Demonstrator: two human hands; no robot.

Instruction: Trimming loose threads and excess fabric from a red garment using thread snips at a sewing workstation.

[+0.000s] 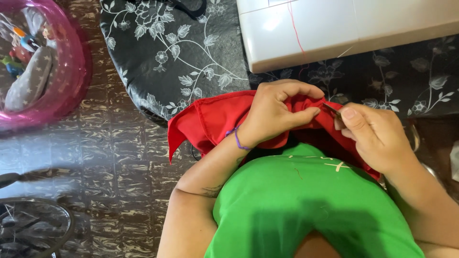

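Left hand [275,112] bunched around a fold of red cloth [215,119], fingers curled over the top edge, thumb pressed underneath. Purple band [237,140] on that wrist, just behind the grip. Right hand [375,134] close beside it on the other side of the fold, thumb and forefinger pinched on a small dark tool [332,108], its tip touching the cloth right at the held spot. Red thread [296,28] running down the white sewing machine [344,28] beyond the grip. Black flowered cover [177,52] under machine and cloth. Green shirt [306,205] nearer than the grip. Pink tub [71,62] well off to the left.
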